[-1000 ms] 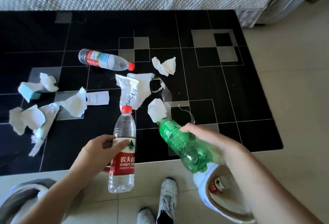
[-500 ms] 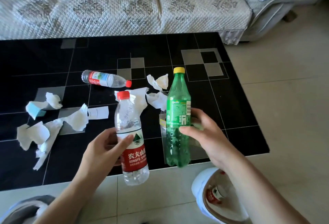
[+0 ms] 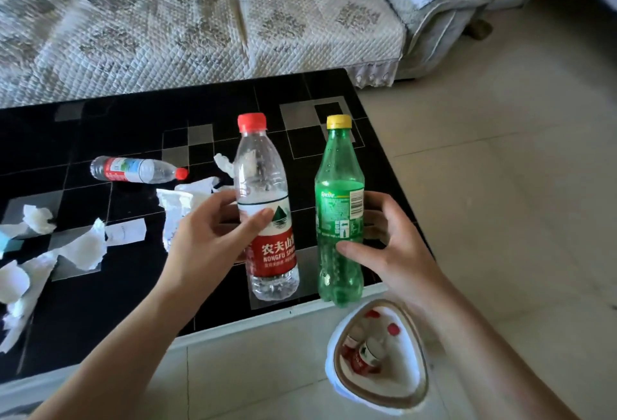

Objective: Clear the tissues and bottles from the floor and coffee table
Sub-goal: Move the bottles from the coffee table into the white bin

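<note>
Your left hand (image 3: 213,236) wraps a clear water bottle (image 3: 263,205) with a red cap and red label, thumb across the front, holding it upright over the near right part of the coffee table (image 3: 100,306). Your right hand (image 3: 390,246) grips a green soda bottle (image 3: 339,219) with a yellow cap, also upright, just right of the clear one, above the table's near right corner. The table top is glossy black with grey square patterns. A second water bottle (image 3: 137,170) lies on its side at mid-table, and crumpled tissues (image 3: 83,246) are scattered over the left and middle. A quilted sofa (image 3: 200,28) stands along the far side. On the pale tiled floor (image 3: 500,185) near you sits a lined bin (image 3: 377,383) with bottles inside.
</note>
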